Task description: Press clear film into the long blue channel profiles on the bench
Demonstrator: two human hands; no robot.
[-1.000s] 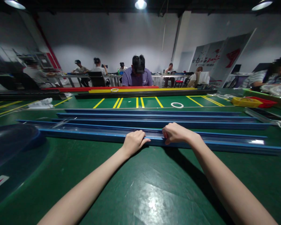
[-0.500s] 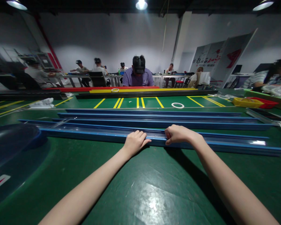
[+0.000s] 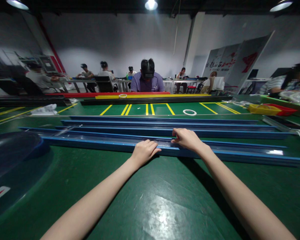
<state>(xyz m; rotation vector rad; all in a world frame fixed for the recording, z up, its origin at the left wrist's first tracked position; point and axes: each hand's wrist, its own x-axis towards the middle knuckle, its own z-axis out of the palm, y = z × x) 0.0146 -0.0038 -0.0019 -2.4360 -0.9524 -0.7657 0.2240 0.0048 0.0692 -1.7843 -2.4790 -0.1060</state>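
Observation:
A long blue U-shaped channel (image 3: pixel 110 144) lies across the green table in front of me, its open side up. My left hand (image 3: pixel 145 152) grips its near wall, fingers curled over the rim and thumb on the outer side. Just to the right, my right hand (image 3: pixel 187 139) hovers over the trough with fingers bent into a pinch. Whatever lies between those fingertips, if anything, is too small or hidden to make out. Behind this piece lie more blue channels (image 3: pixel 240 133), roughly parallel. Clear strips (image 3: pixel 65 130) show at the channel's left part.
A dark translucent round container (image 3: pixel 15 153) stands at left. Farther back lie a white ring (image 3: pixel 189 112), black and yellow channels (image 3: pixel 152 96), crumpled white material (image 3: pixel 45 110) and a yellow tray (image 3: pixel 263 109). A person in purple (image 3: pixel 147 80) sits opposite; others sit beyond.
My right hand has risen from the channel's near wall and shifted slightly left and away from me. My left hand and the channel stay almost where they were.

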